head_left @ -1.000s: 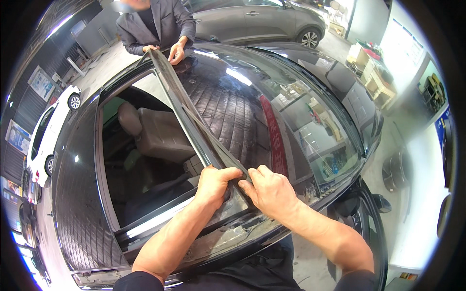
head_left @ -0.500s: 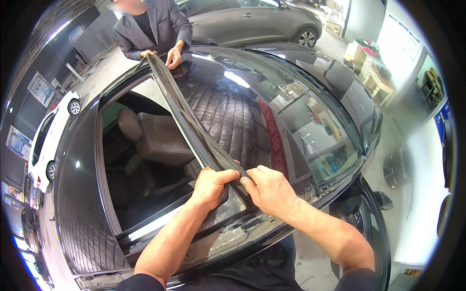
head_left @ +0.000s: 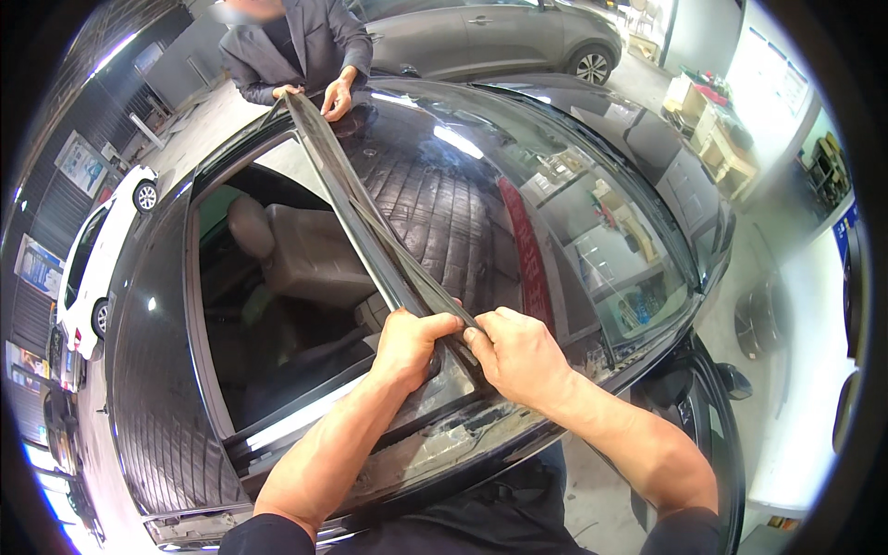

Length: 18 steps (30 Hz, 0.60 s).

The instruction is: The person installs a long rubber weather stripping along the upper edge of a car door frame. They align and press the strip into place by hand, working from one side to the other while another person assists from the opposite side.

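Note:
A long dark strip of flexible trim point(head_left: 326, 153) lies across the black car roof point(head_left: 430, 227), along the front edge of the sunroof opening. At the strip's near end, my left hand point(head_left: 410, 351) is closed on it with the thumb pressed on top. Close beside it, my right hand point(head_left: 523, 359) pinches the same strip between thumb and fingers. A shiny rail point(head_left: 368, 257) runs next to the strip at the opening's edge. Across the roof, a person in a dark jacket point(head_left: 319, 46) has one hand point(head_left: 339, 100) by the strip's far end. My fingertips underneath are hidden.
Through the sunroof opening a grey seat point(head_left: 310, 254) shows. The windscreen point(head_left: 610, 240) slopes away to the right, with an open car door point(head_left: 708, 435) at the near right. A grey car point(head_left: 509, 42) stands beyond, a white car point(head_left: 97, 264) at left.
The view has shifted slightly, so the car sits a little further right. Both my hands keep their grip on the strip. The other person's hand by the strip's far end has moved slightly.

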### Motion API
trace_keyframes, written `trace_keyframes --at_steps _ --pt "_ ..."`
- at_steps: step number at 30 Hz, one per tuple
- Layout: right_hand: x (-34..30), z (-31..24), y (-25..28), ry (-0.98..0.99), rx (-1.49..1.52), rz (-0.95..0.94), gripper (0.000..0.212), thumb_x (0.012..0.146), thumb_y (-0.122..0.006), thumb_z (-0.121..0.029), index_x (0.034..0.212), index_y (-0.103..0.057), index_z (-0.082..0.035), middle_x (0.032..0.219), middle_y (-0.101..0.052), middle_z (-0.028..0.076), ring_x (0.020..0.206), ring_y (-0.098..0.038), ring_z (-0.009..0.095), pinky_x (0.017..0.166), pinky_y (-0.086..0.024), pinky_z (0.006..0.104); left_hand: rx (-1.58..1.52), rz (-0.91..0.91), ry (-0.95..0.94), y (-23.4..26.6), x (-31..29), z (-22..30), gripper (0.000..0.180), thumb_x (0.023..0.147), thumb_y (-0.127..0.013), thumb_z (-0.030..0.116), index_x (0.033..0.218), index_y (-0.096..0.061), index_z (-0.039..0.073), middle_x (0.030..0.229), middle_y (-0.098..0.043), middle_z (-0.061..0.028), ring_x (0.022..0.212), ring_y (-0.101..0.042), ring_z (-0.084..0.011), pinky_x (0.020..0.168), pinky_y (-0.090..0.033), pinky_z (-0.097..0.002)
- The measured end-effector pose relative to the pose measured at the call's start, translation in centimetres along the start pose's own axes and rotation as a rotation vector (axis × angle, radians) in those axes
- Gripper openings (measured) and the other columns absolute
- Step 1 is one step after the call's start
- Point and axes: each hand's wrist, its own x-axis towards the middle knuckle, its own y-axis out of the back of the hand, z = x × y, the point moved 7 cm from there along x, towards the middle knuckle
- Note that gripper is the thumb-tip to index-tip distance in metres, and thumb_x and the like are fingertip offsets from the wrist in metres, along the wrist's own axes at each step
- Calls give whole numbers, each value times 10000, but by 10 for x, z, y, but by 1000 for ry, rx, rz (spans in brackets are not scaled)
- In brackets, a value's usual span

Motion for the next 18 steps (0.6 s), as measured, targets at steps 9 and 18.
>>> trace_keyframes --at_steps 9,18 --pt "-2 5 1 -36 63 -26 154 915 -640 -137 877 -627 12 784 -598 206 728 -616 412 648 -492 470 -26 -40 -49 -1 6 -2 364 745 -703 21 1092 -625 -56 984 -688 -156 920 -659 -253 903 -511 -369" --pt "-5 -7 -1 2 -125 -17 133 897 -639 -106 915 -599 20 792 -580 197 671 -615 393 588 -523 441 3 -8 8 -2 0 2 305 764 -695 8 1061 -649 -43 973 -695 -140 900 -661 -229 861 -514 -354"
